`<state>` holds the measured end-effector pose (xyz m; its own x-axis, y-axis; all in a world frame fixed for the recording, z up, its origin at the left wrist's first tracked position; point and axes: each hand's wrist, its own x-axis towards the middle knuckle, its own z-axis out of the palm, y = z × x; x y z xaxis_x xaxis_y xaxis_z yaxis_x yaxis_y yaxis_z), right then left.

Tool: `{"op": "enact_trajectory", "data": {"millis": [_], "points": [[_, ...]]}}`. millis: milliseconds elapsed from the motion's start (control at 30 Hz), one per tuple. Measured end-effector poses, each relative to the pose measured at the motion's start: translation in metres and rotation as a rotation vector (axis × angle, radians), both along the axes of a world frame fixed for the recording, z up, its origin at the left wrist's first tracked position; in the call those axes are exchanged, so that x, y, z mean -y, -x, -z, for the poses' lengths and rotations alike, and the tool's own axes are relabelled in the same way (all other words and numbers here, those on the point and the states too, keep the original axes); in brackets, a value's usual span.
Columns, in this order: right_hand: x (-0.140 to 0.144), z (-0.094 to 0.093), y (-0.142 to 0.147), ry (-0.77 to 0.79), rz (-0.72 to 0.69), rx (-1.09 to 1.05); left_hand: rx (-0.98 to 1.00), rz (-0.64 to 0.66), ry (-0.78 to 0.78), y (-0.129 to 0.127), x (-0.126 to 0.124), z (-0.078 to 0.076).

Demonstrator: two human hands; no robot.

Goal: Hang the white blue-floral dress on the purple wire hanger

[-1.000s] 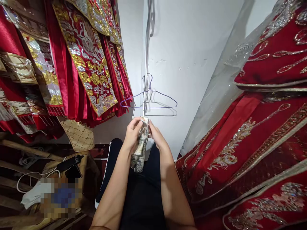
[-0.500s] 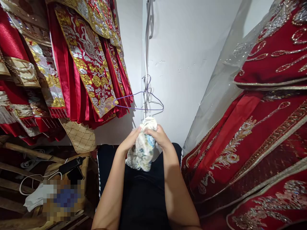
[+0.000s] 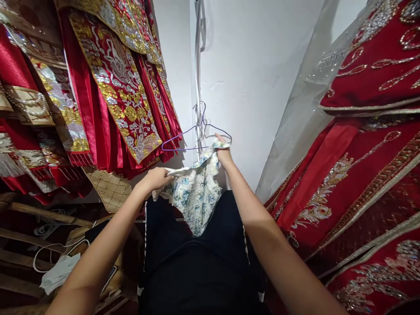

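A pale floral garment (image 3: 197, 197) with blue and green print is stretched between my two hands over my lap. My left hand (image 3: 156, 178) is closed on a white band or strap at its left side. At the garment's upper right, my right hand (image 3: 224, 151) grips the cloth close to the right end of a purple wire hanger (image 3: 183, 131). The hanger hangs just behind the garment, against the wall. Whether the cloth touches the hanger I cannot tell. Part of the right hand's fingers is covered by the cloth.
Red garments with gold and silver embroidery (image 3: 114, 87) hang at the left. Beaded red garments (image 3: 344, 175) hang at the right beside a clear plastic cover (image 3: 295, 113). A wooden chair (image 3: 42, 214) with a white cable (image 3: 39, 258) and white tissue (image 3: 61, 273) stands at lower left.
My hands have moved apart, the left one outward and the right one up toward the hanger. The bunched garment has opened out between them, and the hanger has shifted slightly right.
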<state>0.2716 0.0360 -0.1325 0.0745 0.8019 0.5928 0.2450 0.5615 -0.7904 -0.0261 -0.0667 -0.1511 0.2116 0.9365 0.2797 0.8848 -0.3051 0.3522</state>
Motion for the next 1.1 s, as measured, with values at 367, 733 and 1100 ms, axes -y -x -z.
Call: {"op": "enact_trajectory", "data": {"millis": [367,733,1100], "points": [[0.004,0.01,-0.049,0.029,-0.051,0.235,0.007,0.084,-0.292,0.015,-0.019,-0.014],[0.04,-0.018,-0.032,0.026,-0.249,0.401,-0.014,0.167,-0.463,-0.035,-0.069,-0.076],[0.046,-0.079,-0.123,0.274,-0.118,0.296,-0.128,0.182,-0.568,0.004,-0.083,-0.105]]}}
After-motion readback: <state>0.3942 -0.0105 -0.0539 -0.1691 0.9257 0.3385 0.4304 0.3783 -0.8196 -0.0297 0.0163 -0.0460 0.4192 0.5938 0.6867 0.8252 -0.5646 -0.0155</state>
